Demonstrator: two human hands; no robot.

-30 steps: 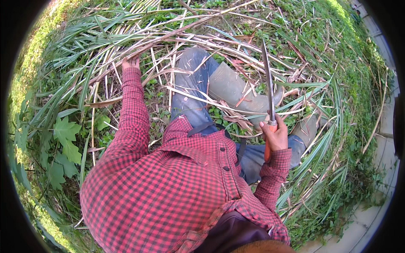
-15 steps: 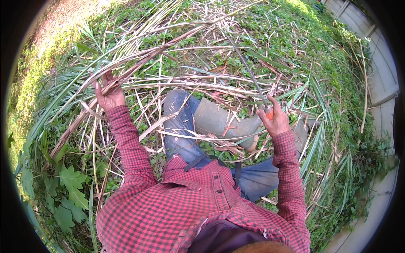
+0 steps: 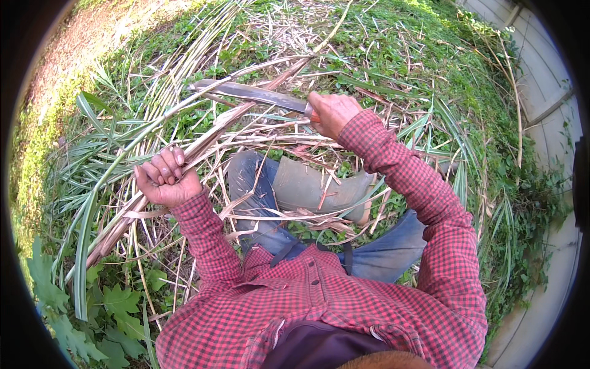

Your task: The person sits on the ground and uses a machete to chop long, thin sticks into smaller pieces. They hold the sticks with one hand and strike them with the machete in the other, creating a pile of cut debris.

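There are two hands: the left hand (image 3: pixel 165 178) and the right hand (image 3: pixel 332 114). There is one big knife (image 3: pixel 252 93). One long cane stalk (image 3: pixel 203 144) is held. One rubber boot (image 3: pixel 319 187) shows. Many dry stalks lie around, too many to count.

The left hand (image 3: pixel 165 179) is gripping a long stalk (image 3: pixel 203 144) on the left. The right hand (image 3: pixel 332 112) is holding a knife (image 3: pixel 252 93) further ahead, its blade crossing the stalk. A boot (image 3: pixel 319 187) is lying between them.

An overgrown garden plot outdoors: green weeds (image 3: pixel 430 55), cut cane stalks (image 3: pixel 184 123), a boundary wall (image 3: pixel 547 92).
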